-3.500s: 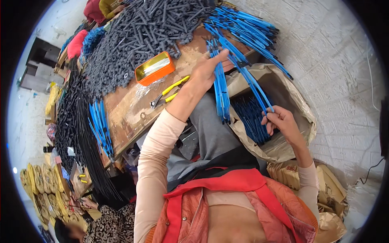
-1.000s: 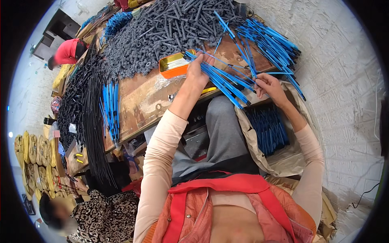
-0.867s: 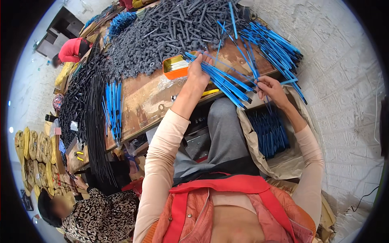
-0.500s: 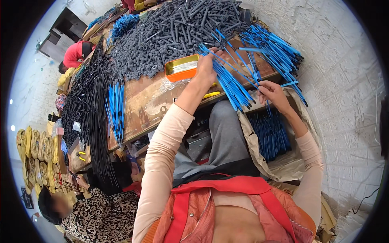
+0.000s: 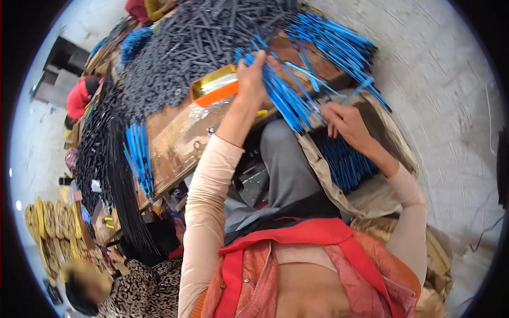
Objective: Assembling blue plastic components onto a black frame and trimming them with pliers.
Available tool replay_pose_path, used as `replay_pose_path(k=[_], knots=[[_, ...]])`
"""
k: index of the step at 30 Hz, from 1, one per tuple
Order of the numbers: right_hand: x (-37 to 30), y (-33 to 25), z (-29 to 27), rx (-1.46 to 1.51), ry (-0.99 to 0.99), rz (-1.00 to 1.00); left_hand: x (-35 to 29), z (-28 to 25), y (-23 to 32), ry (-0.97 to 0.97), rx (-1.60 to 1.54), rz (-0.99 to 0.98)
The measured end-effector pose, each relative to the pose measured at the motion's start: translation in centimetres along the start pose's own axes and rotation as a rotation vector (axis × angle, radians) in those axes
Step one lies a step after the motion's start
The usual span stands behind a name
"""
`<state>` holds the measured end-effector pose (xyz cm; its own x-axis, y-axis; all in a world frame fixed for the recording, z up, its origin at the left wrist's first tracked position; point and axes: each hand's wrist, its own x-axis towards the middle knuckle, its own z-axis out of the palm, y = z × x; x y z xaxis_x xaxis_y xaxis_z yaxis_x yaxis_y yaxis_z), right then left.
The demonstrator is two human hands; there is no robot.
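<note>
At twelve o'clock in your view, your left hand (image 5: 252,79) was closed round the upper part of a loose bundle of slim blue rods with dark tips (image 5: 288,100), and the bundle slanted down from it toward five o'clock. Your right hand (image 5: 345,123) was at two o'clock, just beside the bundle's lower part, its fingers bent and drawn close together; motion blurred them, so you could not tell whether they pinched a rod.

Below your right hand, toward three o'clock, a wide-mouthed, creased tan sack-like container (image 5: 366,212) gaped open. Many darker-looking blue rods (image 5: 343,165) lay packed in it, on the side nearer your knee.

Near your left hand, at eleven o'clock, a rectangular orange tin with a yellow inside (image 5: 214,97) stood open on the worn brown wooden table (image 5: 172,135). It held a layer of thin whitish strips (image 5: 218,82). Beyond the tin rose a broad heap of dark grey tubular pieces (image 5: 196,42).

A spread pile of blue rods with black ends (image 5: 339,50) lay at one o'clock, overhanging the table edge. A smaller blue bundle (image 5: 139,159) lay at nine o'clock, next to long thin black strands (image 5: 121,180).
</note>
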<state>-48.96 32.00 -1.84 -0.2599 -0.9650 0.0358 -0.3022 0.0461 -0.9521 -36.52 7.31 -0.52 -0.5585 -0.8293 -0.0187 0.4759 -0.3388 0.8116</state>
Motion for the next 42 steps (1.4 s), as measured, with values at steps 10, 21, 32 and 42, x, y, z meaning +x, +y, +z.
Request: replay_pose_path(k=[10, 21, 32, 42], knots=[[3.1, 6.4, -1.5, -0.513, 0.27, -0.272, -2.4, -1.8, 2.9, -0.061, -0.223, -0.133], [1.8, 1.3, -3.0, -0.808, 0.497, -0.469, -16.0, 3.7, 7.7, -0.144, 0.122, -0.11], [2.6, -6.8, -3.8, -0.504, 0.573, -0.366, -13.3, 1.3, 4.2, -0.048, -0.034, -0.078], [0.8, -8.1, 4.6, -0.66, 0.359, -0.463, -14.4, 4.0, 2.1, -0.064, 0.234, 0.026]])
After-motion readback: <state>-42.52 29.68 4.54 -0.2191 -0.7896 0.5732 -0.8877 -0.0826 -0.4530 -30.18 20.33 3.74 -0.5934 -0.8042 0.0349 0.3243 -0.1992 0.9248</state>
